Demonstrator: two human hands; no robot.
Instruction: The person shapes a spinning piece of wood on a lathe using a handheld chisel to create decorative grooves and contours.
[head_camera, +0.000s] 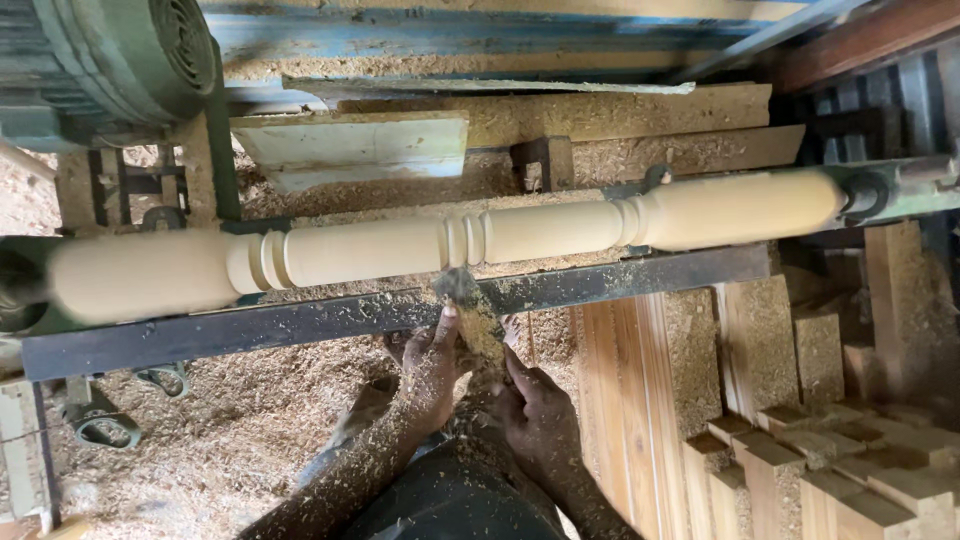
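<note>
Dark cloth (450, 505) sat lowest in view, between our two forearms, dusted with shavings. Our left hand (432, 368) was curled around the turning chisel (468, 310), thumb stretched up along its left side toward the blade end. Our right hand (540, 415) gripped the same tool lower down, fingers wrapped, index finger laid forward along the handle. Both hands were coated in sawdust. We could not tell how tightly either one closed, since chips covered much of the handle.

Chisel tip rested on the dark metal tool rest (330, 318), a long flat bar running just above both hands, and touched the underside of the wooden spindle (440, 245) right at a cluster of beads near its middle. Spindle lay horizontal beyond the rest, pale, blurred, with another bead group left of our left hand and one more up and right of our right hand. Its ends looked thicker and plain.

Up and far left of the left hand stood a green motor housing (110, 60). Beyond the spindle a pale board (355, 150) lay in the dust, above our left hand. Right of our right hand, upright wooden planks (625, 400), and lower right a stack of square wooden blanks (850, 470). Sawdust (230, 430) covered the floor left of the left forearm, with a small caster wheel (100, 428) far left
</note>
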